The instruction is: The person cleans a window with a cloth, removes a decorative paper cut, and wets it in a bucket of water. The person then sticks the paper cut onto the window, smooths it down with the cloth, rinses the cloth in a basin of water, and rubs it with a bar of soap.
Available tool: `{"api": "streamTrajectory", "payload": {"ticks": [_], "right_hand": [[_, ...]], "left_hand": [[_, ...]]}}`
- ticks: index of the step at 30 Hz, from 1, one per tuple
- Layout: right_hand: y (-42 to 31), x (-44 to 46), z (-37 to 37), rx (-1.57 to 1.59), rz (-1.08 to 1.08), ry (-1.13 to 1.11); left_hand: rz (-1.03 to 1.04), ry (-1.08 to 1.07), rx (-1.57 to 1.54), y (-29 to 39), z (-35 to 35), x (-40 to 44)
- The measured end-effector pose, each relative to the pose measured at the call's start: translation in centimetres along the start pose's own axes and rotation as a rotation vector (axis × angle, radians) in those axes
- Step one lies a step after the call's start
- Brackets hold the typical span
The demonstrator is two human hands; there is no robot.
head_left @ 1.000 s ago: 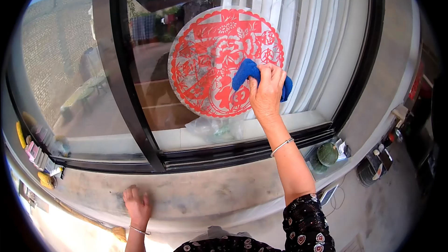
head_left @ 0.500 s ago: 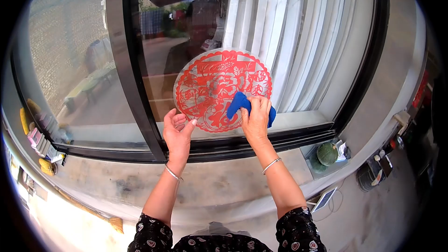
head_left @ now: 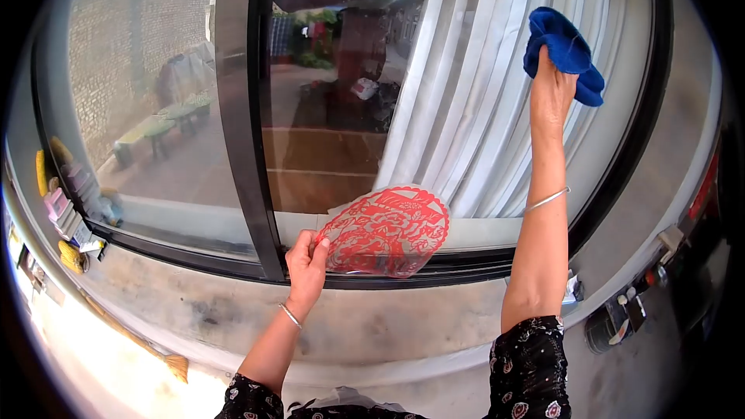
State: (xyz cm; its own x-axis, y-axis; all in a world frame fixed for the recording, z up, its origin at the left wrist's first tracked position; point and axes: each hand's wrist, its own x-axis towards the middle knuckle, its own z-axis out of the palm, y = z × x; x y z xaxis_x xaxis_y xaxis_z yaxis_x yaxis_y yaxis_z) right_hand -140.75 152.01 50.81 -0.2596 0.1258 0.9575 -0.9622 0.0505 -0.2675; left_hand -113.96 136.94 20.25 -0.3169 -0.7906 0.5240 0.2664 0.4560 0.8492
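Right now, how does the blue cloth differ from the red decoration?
The blue cloth is plain; the red decoration carries a flower pattern with a scalloped edge. The cloth is bunched up in your right hand, while the decoration is spread out, held at its edge by your left hand. The cloth is higher up than the decoration. Both are hand-held.

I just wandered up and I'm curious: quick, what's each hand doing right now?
Left hand: closed, gripping the edge of the red patterned sheet.
Right hand: holding the blue cloth, fingers mostly hidden.
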Motion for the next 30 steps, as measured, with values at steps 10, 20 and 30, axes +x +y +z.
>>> {"api": "streamTrajectory", "payload": {"ticks": [10, 20, 30], "right_hand": [[-9.5, -18.4, 9.4, 0.221, -0.846, -0.663], [-9.3, 5.3, 10.0, -0.339, -0.666, 0.073], [-3.1, -20.3, 3.9, -0.235, -0.945, -0.928]], "left_hand": [[0.02, -0.038, 0.019, -3.5, -0.5, -0.2], [0.135, -0.014, 0.079, -4.8, 0.0, -0.3], [0.467, -0.184, 0.272, -4.6, -0.5, -0.9]]}}
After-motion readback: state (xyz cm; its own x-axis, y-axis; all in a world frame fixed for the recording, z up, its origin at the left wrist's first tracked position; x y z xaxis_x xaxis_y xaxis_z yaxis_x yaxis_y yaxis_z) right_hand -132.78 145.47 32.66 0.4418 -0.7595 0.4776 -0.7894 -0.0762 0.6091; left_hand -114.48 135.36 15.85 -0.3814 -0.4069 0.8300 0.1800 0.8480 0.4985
